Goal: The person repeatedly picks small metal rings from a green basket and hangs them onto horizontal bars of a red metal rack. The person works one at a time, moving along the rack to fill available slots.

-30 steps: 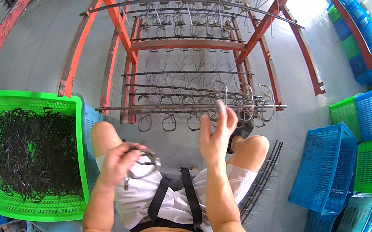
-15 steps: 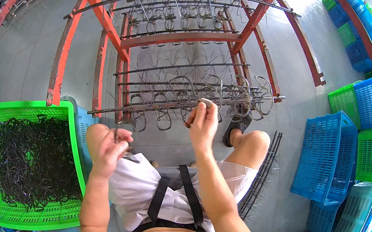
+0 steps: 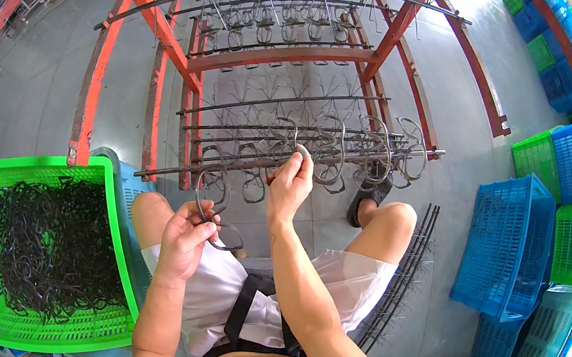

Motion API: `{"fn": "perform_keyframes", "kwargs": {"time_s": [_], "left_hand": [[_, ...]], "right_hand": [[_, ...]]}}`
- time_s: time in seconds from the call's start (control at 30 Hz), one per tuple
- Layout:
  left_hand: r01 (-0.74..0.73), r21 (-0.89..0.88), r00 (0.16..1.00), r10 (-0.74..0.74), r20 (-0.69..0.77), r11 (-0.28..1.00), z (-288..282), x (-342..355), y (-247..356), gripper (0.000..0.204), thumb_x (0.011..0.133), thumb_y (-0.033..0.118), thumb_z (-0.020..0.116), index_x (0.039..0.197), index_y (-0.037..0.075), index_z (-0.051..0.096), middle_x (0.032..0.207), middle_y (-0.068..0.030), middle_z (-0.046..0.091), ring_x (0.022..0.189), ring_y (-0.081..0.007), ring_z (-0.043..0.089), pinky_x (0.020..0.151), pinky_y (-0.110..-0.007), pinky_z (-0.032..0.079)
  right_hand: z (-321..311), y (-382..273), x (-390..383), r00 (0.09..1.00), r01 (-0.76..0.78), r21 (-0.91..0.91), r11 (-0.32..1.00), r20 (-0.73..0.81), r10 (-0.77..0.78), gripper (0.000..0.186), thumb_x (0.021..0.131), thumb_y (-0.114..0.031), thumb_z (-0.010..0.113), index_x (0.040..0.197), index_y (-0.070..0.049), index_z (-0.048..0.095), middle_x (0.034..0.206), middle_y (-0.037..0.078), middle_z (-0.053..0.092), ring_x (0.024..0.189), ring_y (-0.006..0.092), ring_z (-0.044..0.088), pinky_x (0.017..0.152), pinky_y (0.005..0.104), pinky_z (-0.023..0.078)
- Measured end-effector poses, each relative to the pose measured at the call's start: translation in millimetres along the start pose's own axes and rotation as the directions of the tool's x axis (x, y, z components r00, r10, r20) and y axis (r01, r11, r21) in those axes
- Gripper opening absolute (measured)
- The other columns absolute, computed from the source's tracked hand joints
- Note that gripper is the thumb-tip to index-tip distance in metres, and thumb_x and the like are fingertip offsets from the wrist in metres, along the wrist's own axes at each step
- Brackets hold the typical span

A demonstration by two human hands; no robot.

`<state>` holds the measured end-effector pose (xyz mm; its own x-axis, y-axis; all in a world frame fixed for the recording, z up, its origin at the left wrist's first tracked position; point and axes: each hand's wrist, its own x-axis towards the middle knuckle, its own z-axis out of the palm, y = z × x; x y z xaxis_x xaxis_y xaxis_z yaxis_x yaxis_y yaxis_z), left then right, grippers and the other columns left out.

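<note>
1. Metal loops [image 3: 199, 198] sit in the left hand [image 3: 187, 237], with one ring rising above the fingers and another hanging below them; whether this is one piece or two, I cannot tell.
2. The left hand is closed around them, thumb against fingers, in front of the white shorts [image 3: 206, 294].
3. The right hand [image 3: 291, 179] has its fingers drawn narrow at a rod-side loop [image 3: 297, 133]; I cannot tell whether it pinches the metal or only touches it.
4. More loops hang along the dark rod [image 3: 158, 172], in front of the red rack [image 3: 283, 61].
5. At the person's left, a green plastic crate [image 3: 119, 232] holds a tangled heap of dark curved pieces [image 3: 55, 246].
6. The held metal looks thin and rounded, so it is probably light and stiff, springy at most, and hardly fragile.
7. Its smooth sheen suggests some slip and easy twisting between fingertips.
8. A thumb-and-finger pinch on one side of the curve likely suits it best, leaving the ring's opening free.
9. Pieces from the heap probably snag on each other; one exposed bend seems the safest hold.
</note>
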<state>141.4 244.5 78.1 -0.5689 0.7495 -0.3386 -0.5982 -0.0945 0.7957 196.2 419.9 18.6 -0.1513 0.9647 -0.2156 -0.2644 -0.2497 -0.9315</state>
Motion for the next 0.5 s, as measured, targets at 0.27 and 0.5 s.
{"fn": "perform_keyframes", "kwargs": {"time_s": [0.27, 0.5], "left_hand": [[-0.066, -0.059, 0.998, 0.065, -0.027, 0.996, 0.0, 0.9, 2.5, 0.031, 0.083, -0.001, 0.062, 0.112, 0.005, 0.055, 0.096, -0.0052, 0.06, 0.077, -0.0139, 0.058, 0.066, -0.026, 0.05], [-0.099, -0.11, 0.993, 0.092, -0.071, 0.989, -11.7, -9.0, 4.2, 0.029, 0.083, -0.002, 0.06, 0.111, 0.003, 0.054, 0.096, -0.0079, 0.061, 0.076, -0.0147, 0.057, 0.069, -0.027, 0.048]], "right_hand": [[7.7, 2.0, -9.6, 1.0, -0.013, 0.032, 0.999, 0.008, 0.013, 0.031, 0.1, -0.024, 0.046, 0.123, -0.005, 0.053, 0.059, -0.004, 0.043, 0.048, 0.0046, 0.043, 0.044, 0.0231, 0.042], [13.9, 3.3, -8.9, 0.996, -0.035, 0.176, 0.984, -0.08, 0.05, 0.032, 0.1, -0.026, 0.044, 0.125, -0.007, 0.052, 0.06, -0.004, 0.044, 0.048, 0.0048, 0.041, 0.045, 0.0232, 0.042]]}}
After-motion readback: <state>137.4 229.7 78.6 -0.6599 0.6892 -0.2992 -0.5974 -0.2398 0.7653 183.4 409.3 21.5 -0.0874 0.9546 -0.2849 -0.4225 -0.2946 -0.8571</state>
